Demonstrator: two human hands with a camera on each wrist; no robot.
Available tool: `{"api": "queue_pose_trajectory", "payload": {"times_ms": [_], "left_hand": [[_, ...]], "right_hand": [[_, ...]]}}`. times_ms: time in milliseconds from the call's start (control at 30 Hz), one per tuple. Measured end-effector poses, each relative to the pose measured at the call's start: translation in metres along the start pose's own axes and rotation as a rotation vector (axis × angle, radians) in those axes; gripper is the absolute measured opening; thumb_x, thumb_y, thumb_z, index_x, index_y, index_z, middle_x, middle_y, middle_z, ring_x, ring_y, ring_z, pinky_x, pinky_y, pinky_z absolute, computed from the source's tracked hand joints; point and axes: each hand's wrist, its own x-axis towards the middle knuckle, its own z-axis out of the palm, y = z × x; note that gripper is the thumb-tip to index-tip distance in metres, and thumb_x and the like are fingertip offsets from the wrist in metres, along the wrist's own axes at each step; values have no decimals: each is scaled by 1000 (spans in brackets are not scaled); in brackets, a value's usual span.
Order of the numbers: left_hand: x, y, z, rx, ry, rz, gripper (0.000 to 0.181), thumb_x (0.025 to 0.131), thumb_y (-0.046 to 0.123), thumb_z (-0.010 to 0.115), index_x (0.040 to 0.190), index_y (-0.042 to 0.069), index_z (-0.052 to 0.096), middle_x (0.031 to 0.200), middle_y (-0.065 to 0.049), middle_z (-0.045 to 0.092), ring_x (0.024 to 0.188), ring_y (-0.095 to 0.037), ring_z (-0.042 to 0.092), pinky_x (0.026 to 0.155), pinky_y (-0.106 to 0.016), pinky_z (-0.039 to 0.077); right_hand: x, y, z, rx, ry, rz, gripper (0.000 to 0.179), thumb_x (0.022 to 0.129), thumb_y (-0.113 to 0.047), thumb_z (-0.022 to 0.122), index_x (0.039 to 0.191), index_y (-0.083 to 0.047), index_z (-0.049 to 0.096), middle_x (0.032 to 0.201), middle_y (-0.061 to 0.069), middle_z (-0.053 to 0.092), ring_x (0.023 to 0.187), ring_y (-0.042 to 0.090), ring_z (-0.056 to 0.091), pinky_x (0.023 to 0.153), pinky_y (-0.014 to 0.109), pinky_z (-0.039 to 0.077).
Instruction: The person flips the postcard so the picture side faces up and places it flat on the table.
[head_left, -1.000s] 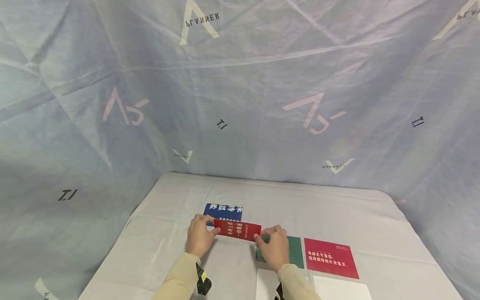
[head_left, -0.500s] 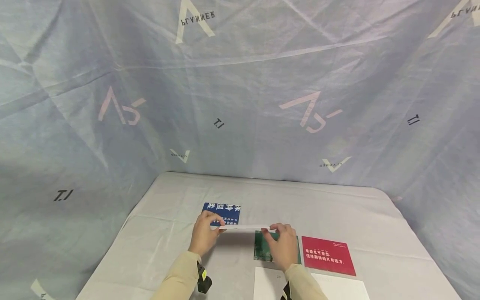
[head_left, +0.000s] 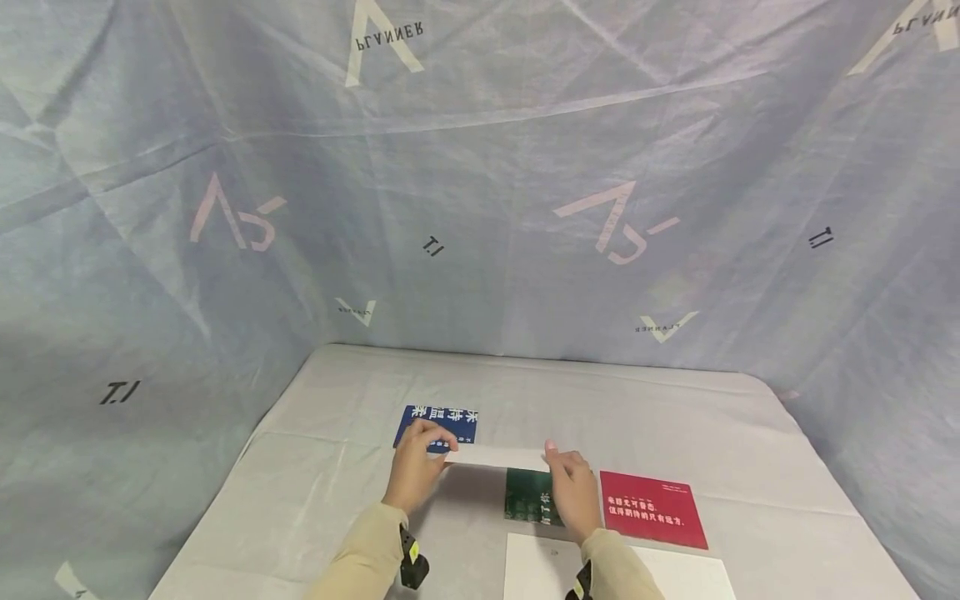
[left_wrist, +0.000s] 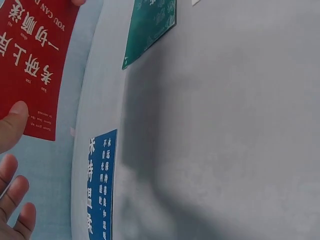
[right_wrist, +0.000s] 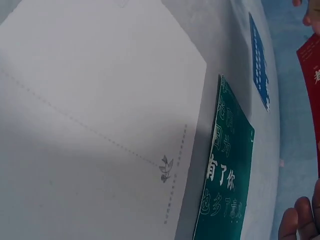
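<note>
Both hands hold one postcard (head_left: 498,456) up above the table, one at each short end. Its plain white side shows as a narrow tilted strip in the head view. The left wrist view shows its red face (left_wrist: 37,65) with white writing, the left thumb (left_wrist: 14,125) laid on it near a corner. My left hand (head_left: 412,473) pinches the left end, overlapping a blue postcard (head_left: 453,423) lying on the table. At the right end my right hand (head_left: 576,498) pinches the card, above a green postcard (head_left: 525,500) that it partly covers.
Right of the green postcard lies another red postcard (head_left: 652,510) with white writing. Two white cards (head_left: 536,568) lie along the near side, partly under the right forearm. A pale cloth covers the table (head_left: 315,483), and a grey-blue printed curtain (head_left: 480,167) hangs around it.
The held postcard has tilted from showing its red face, through edge-on, to showing its white side. Both hands have shifted slightly right, and the right hand uncovers more green card.
</note>
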Motion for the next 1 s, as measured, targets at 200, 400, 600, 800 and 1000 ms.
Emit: {"api": "queue_pose_trajectory", "payload": {"times_ms": [200, 400, 600, 800, 1000], "left_hand": [[-1, 3, 3, 0, 2, -5, 36, 70, -14, 83, 77, 19, 70, 99, -2, 59, 100, -29, 58, 89, -51, 46], [0, 5, 6, 12, -23, -60, 26, 75, -4, 84, 83, 17, 70, 104, -7, 58, 104, -31, 56, 91, -52, 47], [-1, 6, 8, 17, -114, -57, 16, 81, 3, 81, 96, 5, 75, 109, -12, 59, 105, -33, 56, 92, -53, 47], [-2, 9, 7, -69, -215, -94, 24, 85, -6, 62, 102, 3, 76, 114, -8, 57, 112, -31, 53, 96, -53, 46], [0, 15, 7, -114, -212, -134, 17, 96, 17, 63, 99, 5, 76, 112, -6, 59, 111, -29, 55, 95, -52, 47]], "right_hand": [[2, 2, -7, 52, -27, 29, 45, 102, -41, 59, 110, 0, 75, 110, 6, 59, 104, 23, 56, 88, 42, 46], [3, 5, -14, 56, -25, 10, 32, 100, -31, 64, 102, -1, 76, 111, 7, 58, 107, 24, 55, 92, 45, 45], [6, 7, -18, 27, 12, 19, 28, 99, -25, 64, 100, 1, 76, 115, 10, 59, 115, 31, 55, 101, 56, 41], [8, 7, -24, -13, 28, 21, 30, 100, -25, 64, 103, 2, 76, 117, 12, 60, 117, 34, 55, 102, 58, 41], [9, 6, -29, -39, 29, 9, 30, 100, -27, 64, 103, 1, 76, 115, 11, 59, 115, 32, 55, 100, 57, 44]]}}
